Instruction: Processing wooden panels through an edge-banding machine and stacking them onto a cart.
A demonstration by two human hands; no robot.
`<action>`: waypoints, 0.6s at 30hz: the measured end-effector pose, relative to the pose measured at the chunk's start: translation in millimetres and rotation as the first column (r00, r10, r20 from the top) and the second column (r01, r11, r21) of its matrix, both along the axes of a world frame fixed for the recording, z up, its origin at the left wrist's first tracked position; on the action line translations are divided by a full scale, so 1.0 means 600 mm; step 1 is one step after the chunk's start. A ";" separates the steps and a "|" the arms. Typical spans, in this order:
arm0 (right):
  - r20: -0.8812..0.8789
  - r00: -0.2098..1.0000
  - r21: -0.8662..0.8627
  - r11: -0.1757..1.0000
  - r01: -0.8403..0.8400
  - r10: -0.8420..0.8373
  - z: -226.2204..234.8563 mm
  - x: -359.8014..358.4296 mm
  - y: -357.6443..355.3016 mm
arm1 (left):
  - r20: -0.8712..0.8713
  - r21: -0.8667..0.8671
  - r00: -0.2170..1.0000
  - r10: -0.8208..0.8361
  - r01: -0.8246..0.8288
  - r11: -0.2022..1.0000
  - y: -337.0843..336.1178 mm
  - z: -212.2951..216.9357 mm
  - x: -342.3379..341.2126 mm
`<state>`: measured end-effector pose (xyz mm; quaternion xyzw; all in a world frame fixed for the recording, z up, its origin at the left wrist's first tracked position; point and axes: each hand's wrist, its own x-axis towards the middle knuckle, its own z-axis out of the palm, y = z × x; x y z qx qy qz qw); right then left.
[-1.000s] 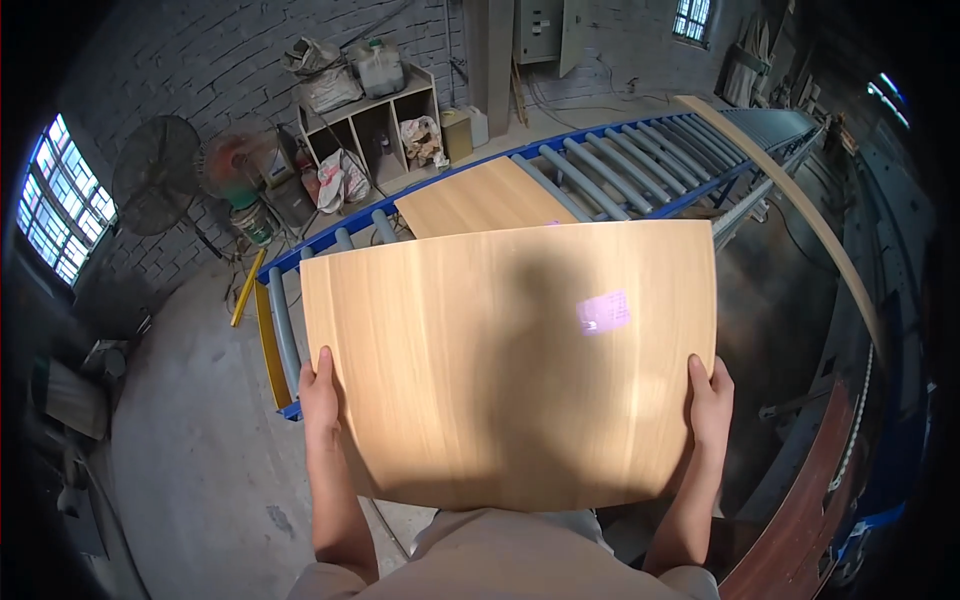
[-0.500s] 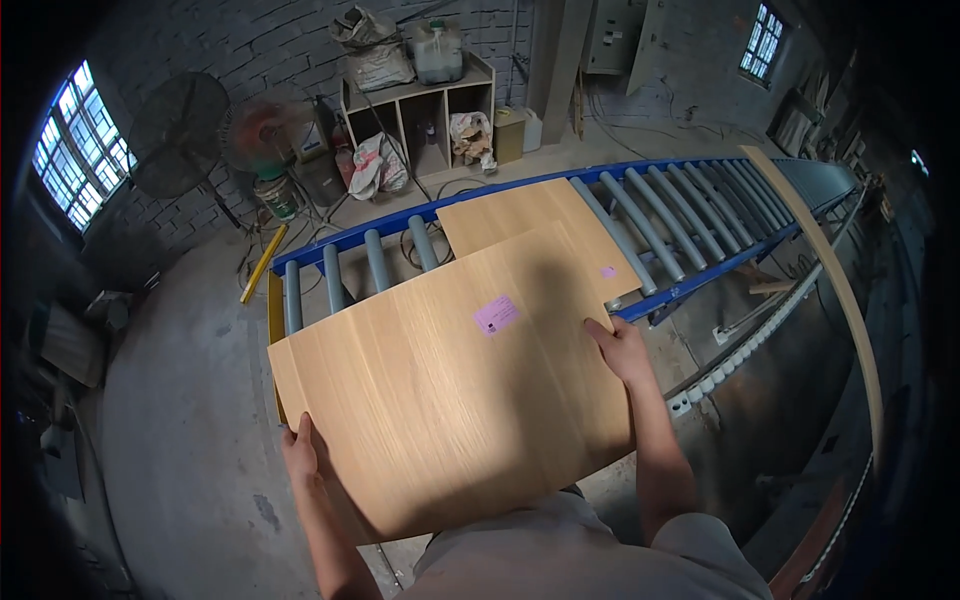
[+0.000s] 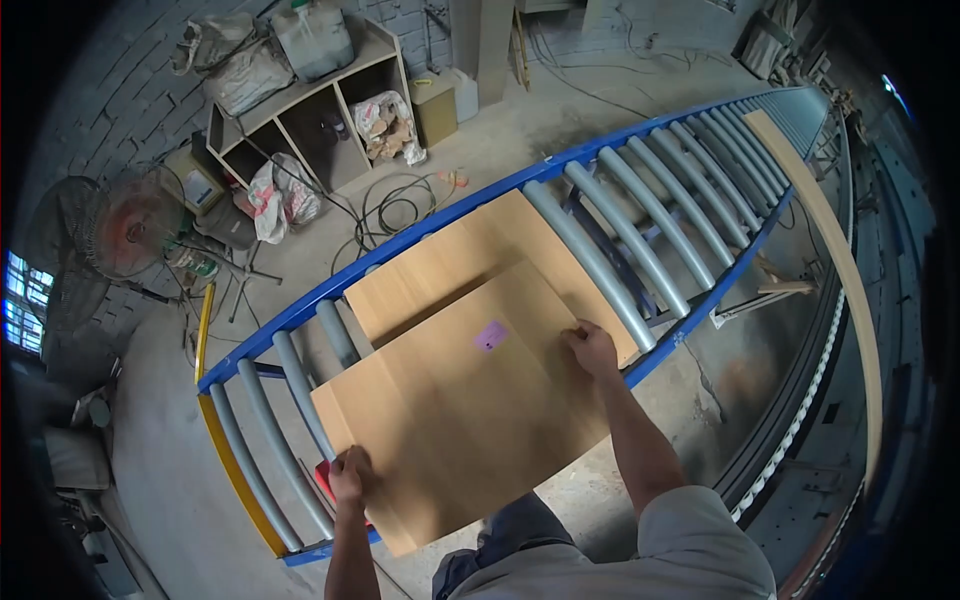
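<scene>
Two-hand grip: my left hand (image 3: pixel 348 478) at 8 o'clock, right hand (image 3: pixel 595 350) at 2, both clamping the top panel (image 3: pixel 465 405). Just lowered it; overlaps the second panel (image 3: pixel 440 275) toward 12, so clearance looks smaller.

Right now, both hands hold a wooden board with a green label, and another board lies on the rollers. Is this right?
Not green: the head view shows a purple label. The left hand and right hand hold the wooden board; another board lies on the rollers.
</scene>
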<state>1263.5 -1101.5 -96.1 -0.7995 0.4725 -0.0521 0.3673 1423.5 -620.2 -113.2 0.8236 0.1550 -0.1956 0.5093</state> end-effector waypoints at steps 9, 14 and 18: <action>0.057 0.996 -0.091 0.993 0.076 -0.071 -0.163 0.111 -0.240 | -0.149 -0.057 0.989 0.022 -0.031 0.998 -0.199 -0.195 0.115; 0.011 0.998 -0.102 0.993 0.062 -0.061 -0.208 0.131 -0.285 | -0.049 0.378 0.966 -0.253 0.252 0.891 -0.264 -0.157 0.131; 0.028 0.971 -0.263 0.938 -0.224 0.239 -0.261 0.143 -0.242 | 0.039 0.315 0.906 -0.422 0.390 0.865 -0.256 -0.158 0.128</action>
